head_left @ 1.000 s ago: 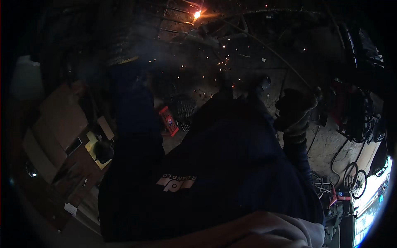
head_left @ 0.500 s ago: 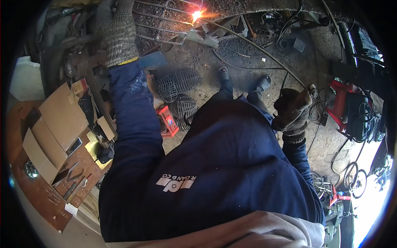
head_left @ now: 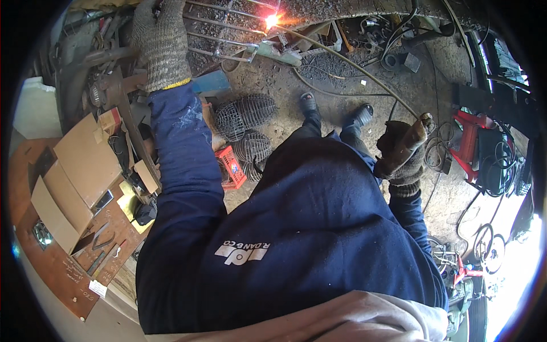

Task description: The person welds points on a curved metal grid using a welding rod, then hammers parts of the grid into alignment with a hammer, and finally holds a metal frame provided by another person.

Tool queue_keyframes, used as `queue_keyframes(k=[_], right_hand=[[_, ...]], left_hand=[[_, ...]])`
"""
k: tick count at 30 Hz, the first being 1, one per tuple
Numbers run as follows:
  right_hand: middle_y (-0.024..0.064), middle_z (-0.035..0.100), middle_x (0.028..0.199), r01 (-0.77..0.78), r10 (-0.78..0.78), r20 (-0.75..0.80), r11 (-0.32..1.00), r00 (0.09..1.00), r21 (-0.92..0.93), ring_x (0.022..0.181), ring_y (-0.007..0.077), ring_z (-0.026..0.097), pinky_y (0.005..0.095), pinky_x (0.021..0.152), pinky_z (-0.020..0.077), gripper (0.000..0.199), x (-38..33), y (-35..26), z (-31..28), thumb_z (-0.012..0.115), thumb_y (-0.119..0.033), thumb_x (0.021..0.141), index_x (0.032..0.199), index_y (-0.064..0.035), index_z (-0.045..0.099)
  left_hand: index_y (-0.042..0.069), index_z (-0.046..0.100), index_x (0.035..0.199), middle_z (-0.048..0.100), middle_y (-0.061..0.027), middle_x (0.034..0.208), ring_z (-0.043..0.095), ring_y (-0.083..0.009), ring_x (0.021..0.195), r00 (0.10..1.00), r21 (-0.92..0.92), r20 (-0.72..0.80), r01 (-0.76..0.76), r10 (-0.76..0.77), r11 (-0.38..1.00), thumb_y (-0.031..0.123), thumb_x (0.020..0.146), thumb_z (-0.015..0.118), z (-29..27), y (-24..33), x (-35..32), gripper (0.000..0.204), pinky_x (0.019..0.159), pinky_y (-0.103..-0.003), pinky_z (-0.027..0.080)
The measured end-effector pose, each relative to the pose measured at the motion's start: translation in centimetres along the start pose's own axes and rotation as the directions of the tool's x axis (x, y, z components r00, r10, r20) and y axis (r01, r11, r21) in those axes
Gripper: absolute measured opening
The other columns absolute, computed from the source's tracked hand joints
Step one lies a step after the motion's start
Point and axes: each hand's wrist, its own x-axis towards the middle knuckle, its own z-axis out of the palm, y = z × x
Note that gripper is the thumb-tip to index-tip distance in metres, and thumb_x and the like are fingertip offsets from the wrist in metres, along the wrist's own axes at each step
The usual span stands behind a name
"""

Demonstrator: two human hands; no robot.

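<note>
My right hand (head_left: 405,168), in a dark knitted glove, is closed round a worn brown welding electrode holder (head_left: 411,141). From the holder a long thin welding rod (head_left: 356,64) slants up and left. Its far end meets a bright orange-white glow (head_left: 272,21) at the edge of a metal grille (head_left: 228,41) of parallel bars. My left hand (head_left: 165,54), in a grey knitted glove with a yellow hem, reaches to the upper left beside the grille. Its fingertips run out of the picture, so its grip is hidden.
Wire cages (head_left: 245,117) and a red plastic crate (head_left: 231,168) stand on the floor left of my feet. Cardboard (head_left: 88,159) and hand tools lie on a brown board (head_left: 34,199). Cables (head_left: 336,94) cross the floor; a red-framed machine (head_left: 470,139) stands at right.
The glow stays at the same spot on the grille. My right hand and the holder have shifted very slightly; my left hand looks still.
</note>
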Motion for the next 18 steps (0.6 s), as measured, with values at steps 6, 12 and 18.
queue_keyframes(k=[6,12,18], right_hand=[[0.0053,0.065,0.099,-0.247,0.235,0.087,0.835,0.968,0.492,0.086,0.0173,0.065,0.0333,0.075,0.0544,0.053,-0.2,-2.0,0.3,0.078,-0.028,0.083,0.126,-0.0034,0.059],[0.0065,0.065,0.108,-0.068,0.064,0.093,0.996,0.994,0.049,0.093,0.0188,0.065,0.0337,0.079,0.0542,0.044,0.0,-1.4,-0.1,0.075,-0.016,0.088,0.127,-0.0042,0.057],[0.0075,0.066,0.101,-0.071,0.058,0.061,0.968,0.996,0.239,0.084,0.0183,0.065,0.0334,0.072,0.0545,0.045,0.3,-4.6,0.4,0.075,-0.015,0.087,0.126,-0.0017,0.058]], left_hand=[[0.019,0.055,0.146,0.065,-0.0109,0.135,0.069,-0.0284,0.109,0.996,0.423,0.071,-0.074,0.048,0.903,0.045,0.097,0.070,-0.5,1.0,0.1,0.057,0.092,-0.039,0.054],[0.018,0.058,0.142,0.067,-0.0107,0.131,0.069,-0.0277,0.108,1.000,0.123,-0.005,-0.028,0.029,0.992,0.045,0.096,0.070,-1.1,0.1,-0.3,0.055,0.092,-0.039,0.054],[0.016,0.061,0.139,0.068,-0.0105,0.127,0.069,-0.0270,0.107,0.999,-0.062,-0.010,0.049,-0.049,0.997,0.045,0.096,0.070,-1.3,1.7,-0.5,0.053,0.092,-0.038,0.054]])
